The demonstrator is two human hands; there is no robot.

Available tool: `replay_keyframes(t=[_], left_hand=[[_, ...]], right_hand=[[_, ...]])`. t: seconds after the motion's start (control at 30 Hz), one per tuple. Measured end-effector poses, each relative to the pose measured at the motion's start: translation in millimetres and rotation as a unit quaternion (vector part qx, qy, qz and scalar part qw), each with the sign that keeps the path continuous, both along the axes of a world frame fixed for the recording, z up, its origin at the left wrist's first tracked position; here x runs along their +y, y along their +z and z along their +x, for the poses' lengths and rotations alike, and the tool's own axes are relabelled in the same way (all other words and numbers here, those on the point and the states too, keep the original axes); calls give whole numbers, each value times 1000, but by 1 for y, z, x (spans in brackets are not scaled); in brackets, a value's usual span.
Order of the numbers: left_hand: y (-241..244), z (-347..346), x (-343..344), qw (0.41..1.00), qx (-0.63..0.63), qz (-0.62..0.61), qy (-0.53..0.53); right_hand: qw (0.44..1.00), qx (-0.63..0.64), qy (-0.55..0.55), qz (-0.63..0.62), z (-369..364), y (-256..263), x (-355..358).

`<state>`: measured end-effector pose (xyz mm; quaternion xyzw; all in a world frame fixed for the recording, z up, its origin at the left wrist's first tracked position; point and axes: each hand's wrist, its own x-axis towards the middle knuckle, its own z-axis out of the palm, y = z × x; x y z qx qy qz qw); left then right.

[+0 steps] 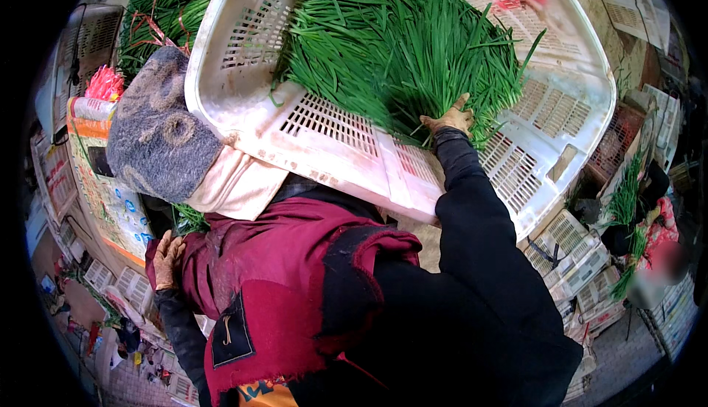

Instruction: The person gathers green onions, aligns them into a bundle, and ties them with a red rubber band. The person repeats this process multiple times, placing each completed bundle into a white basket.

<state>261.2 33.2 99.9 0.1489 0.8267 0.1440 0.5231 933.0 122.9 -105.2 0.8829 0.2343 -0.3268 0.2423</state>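
A large white plastic crate (337, 125) with slotted walls stands before me, with long green leafy stalks, like garlic chives (381, 47), piled inside. My right hand (451, 118), in a soiled tan glove, reaches over the near wall and lies at the stalk ends, thumb and fingers spread; whether it grips any is hard to tell. My left hand (167, 260), gloved too, rests with its fingers together on the dark red cloth (265, 241) over my lap. Close to the crate's left corner is a grey patterned towel or cloth (160, 130) with a pale edge.
Tied green bundles (166, 3) lie at the upper left, above a printed bag or box (110, 186) and a pink string tuft (105, 83). More white crates (564, 246) are stacked at the right, near another person in red patterned clothing (661, 230) beside green stalks.
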Motion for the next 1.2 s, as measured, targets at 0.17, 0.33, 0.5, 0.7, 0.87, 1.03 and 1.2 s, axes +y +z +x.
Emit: replay_keyframes(t=[0.17,0.33,0.5,0.7,0.87,1.03,1.2], left_hand=[[-12,-11,-13,999,-14,38,-15],[-9,-4,-8,1000,-17,18,-17],[-5,-4,-1,999,-26,10,-19],[-2,-4,-4,1000,9,-7,-24],[-10,-10,-7,1000,-3,-4,-18],[3,19,26,997,-50,48,29],[7,30,63,988,-107,93,-58]], right_hand=[[999,-31,31,26,-7,-7,0],[999,-30,35,22,2,-14,0],[999,23,29,16,23,0,4],[978,186,85,-46,58,16,19],[846,517,112,66,105,35,6],[603,720,-319,126,86,28,-26],[457,774,-392,196,48,7,-35]])
